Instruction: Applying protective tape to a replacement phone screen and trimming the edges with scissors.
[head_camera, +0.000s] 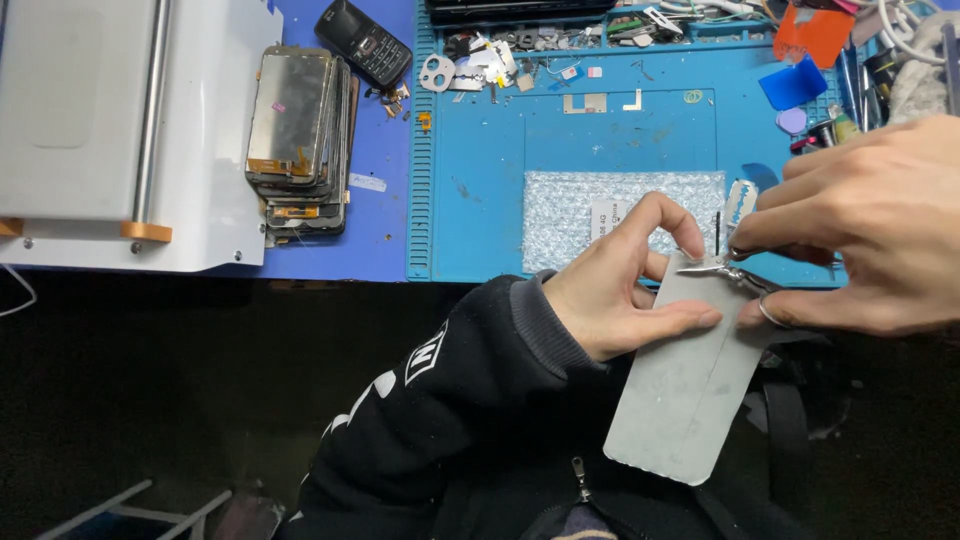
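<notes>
Grey sheet (690, 390) over blue mat (480, 150)

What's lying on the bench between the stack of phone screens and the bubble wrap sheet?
Head view: bare blue bench, then the ridged left edge of the blue mat, between the stack of phone screens and the bubble wrap.

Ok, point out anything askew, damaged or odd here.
The stack of phone screens on the blue bench leans unevenly, edges fanned out. The grey sheet held by the left hand shows a long slit where the right hand works small scissors.
</notes>
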